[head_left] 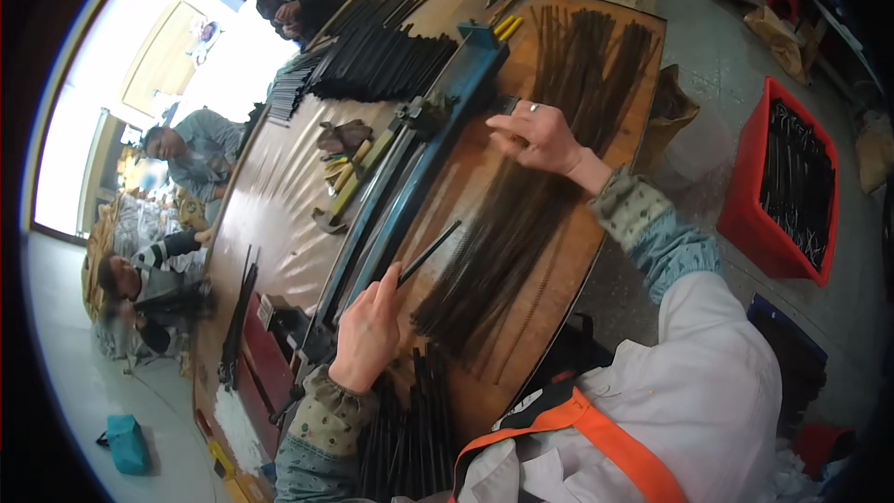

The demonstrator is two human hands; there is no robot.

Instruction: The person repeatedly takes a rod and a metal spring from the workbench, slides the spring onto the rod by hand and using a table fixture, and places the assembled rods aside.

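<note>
My left hand (368, 331) is closed round one end of a thin dark rod (430, 253), which slants up and away over the wooden table (549, 326). My right hand (543, 140) has its fingers curled together beside the far part of a long blue metal rail (410, 182). A small dark piece shows at its fingertips, too unclear to name. Between and below my hands lies a wide bundle of long dark brown rods (503, 233). More black rods (414, 428) lie close to my left forearm.
Beyond the rail are a hammer (331, 219), yellow-handled tools (349, 168) and stacked black rods (382, 65). Yellow handles (508, 28) stick out at the rail's far end. A red bin (778, 196) of dark rods stands right on the floor. Three people are across the table.
</note>
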